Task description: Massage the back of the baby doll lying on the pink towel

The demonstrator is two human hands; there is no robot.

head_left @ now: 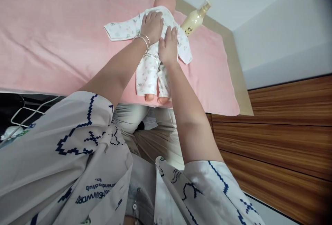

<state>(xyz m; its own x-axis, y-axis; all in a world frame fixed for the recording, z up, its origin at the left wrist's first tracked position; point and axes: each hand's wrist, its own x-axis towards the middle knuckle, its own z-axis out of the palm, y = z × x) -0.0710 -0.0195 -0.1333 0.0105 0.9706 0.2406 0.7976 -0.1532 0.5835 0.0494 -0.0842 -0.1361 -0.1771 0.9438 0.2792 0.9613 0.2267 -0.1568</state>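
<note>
A baby doll in a white printed top and trousers lies on a pink towel, its head away from me and its feet towards me. My left hand, with two thin bangles at the wrist, rests flat on the upper body of the doll, fingers stretched out. Beside it, my right hand lies flat on the other side of the body, its fingers pointing towards the head. Neither hand grips anything. The sleeves spread out to both sides, and my right forearm partly covers one trouser leg.
A pale yellow pump bottle lies tilted near the doll's right-hand sleeve. Beneath the towel is a beige tabletop, with a white wall behind. Brown wooden drawer fronts stand to the right. A white wire frame shows at lower left.
</note>
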